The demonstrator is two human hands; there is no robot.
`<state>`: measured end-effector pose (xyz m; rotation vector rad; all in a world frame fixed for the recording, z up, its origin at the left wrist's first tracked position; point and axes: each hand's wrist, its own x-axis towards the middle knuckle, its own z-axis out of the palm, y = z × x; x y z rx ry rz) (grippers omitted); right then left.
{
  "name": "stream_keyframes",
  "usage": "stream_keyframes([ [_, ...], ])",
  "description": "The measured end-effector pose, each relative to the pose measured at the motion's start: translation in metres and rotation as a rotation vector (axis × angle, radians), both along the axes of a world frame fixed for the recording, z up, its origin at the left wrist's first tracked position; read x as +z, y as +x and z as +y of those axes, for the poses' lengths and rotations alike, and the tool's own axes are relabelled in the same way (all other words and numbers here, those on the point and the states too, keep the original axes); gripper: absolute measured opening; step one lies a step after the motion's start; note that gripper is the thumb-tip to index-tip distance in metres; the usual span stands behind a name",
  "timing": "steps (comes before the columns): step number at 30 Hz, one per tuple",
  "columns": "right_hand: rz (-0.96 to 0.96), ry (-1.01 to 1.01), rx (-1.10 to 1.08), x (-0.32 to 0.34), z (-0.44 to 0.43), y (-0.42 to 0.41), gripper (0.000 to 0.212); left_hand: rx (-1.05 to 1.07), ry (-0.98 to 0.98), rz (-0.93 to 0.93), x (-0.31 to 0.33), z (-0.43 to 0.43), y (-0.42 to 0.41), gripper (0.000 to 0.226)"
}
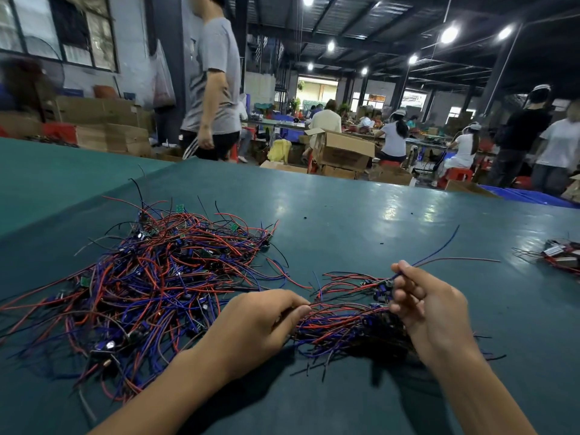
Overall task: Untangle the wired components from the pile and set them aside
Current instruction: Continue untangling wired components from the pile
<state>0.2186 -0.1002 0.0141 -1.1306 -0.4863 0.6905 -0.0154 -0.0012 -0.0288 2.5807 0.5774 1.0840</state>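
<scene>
A big tangled pile of red, blue and black wired components (157, 277) with small green boards and capacitors lies on the green table at the left. A smaller bundle of the same wires (342, 321) lies between my hands. My left hand (260, 324) pinches the wires at the bundle's left end. My right hand (430, 312) grips the bundle's right end, where the small dark components sit; a blue and a red wire stick out past its fingers to the upper right.
The green table (361, 224) stretches far ahead and right. Another small heap of wired parts (561, 254) lies at the right edge. A person in a grey shirt (213, 89) walks past the table's far side; cardboard boxes and seated workers are behind.
</scene>
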Motion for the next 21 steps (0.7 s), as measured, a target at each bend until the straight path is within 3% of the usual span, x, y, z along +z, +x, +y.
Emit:
stream_keyframes([
  [12, 0.054, -0.048, -0.324, -0.011, -0.004, 0.039, 0.009, -0.060, 0.071, 0.092, -0.007, -0.003, 0.002, 0.024],
  [21, 0.153, 0.090, -0.417, -0.007, -0.005, 0.049, 0.014, -0.003, 0.015, -0.142, -0.007, 0.006, 0.003, 0.018],
])
